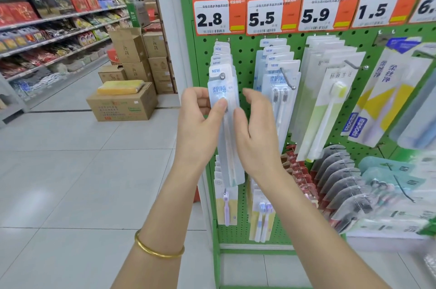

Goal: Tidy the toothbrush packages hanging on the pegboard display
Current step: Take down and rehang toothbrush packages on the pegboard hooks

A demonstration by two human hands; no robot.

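Blue "NEW" toothbrush package (223,91) pinched by left hand (200,123) below "2.8" tag (210,18).

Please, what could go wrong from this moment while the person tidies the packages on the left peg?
1. The left hand grips the front package, which hangs close to the peg tip. A pull outward might slide it off and drop it.
2. The right hand is close to the neighbouring peg end. It could catch on it or knock the neighbouring packages crooked.
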